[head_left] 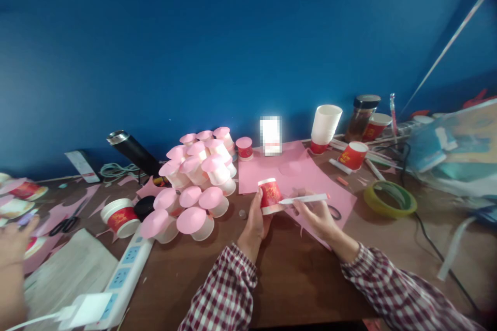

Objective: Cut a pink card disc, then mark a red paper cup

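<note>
Checked sleeves (221, 289) reach in over the brown desk (298, 282) toward a red paper cup (271, 196) and a white marker (308, 198).

The left hand (254, 225) grasps the red paper cup, slightly tilted, just above the desk's near part, while the right hand (316, 217) pinches the white marker, its tip at the cup's right side; whether it touches, I cannot tell. Behind them lies a pink sheet (260, 173); to the left of it cluster white cups topped with pink discs (193, 220), near a power strip (128, 271) with a white charger (89, 309) plugged in. On the right are a yellow tape roll (390, 212), another red cup (352, 157) and a stack of white cups (326, 123). At the far left edge, another person's hand (13, 248) is blurred.
</note>
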`<action>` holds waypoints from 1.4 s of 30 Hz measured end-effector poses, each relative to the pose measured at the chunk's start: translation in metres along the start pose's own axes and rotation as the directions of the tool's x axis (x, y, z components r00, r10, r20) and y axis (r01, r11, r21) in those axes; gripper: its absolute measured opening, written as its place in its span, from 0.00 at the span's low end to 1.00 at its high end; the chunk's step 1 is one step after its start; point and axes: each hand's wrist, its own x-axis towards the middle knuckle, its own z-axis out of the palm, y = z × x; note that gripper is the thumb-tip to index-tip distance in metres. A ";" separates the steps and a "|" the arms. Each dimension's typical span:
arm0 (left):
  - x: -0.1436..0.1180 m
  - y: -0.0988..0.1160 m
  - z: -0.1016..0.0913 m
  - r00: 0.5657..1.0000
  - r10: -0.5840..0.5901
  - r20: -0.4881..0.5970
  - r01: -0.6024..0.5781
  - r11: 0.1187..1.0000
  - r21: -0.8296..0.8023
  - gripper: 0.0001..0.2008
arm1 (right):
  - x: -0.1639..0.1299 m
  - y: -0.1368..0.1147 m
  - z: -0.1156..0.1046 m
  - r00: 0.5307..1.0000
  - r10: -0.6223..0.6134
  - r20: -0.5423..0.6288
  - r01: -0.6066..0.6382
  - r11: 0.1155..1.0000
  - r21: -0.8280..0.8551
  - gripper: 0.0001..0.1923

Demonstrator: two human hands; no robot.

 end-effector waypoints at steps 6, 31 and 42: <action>0.000 0.001 0.000 0.999 -0.023 0.025 0.023 1.000 -0.012 0.22 | -0.001 0.006 -0.001 0.997 0.044 0.070 -0.049 0.996 0.068 0.11; 0.002 0.001 -0.001 0.999 -0.045 -0.022 0.043 0.996 -0.080 0.20 | -0.001 0.002 -0.004 0.995 -0.021 0.096 0.018 0.999 0.035 0.08; 0.001 0.000 -0.001 0.998 -0.033 0.062 0.037 0.997 -0.073 0.23 | 0.001 0.004 -0.001 0.997 -0.012 0.073 0.007 0.997 0.074 0.10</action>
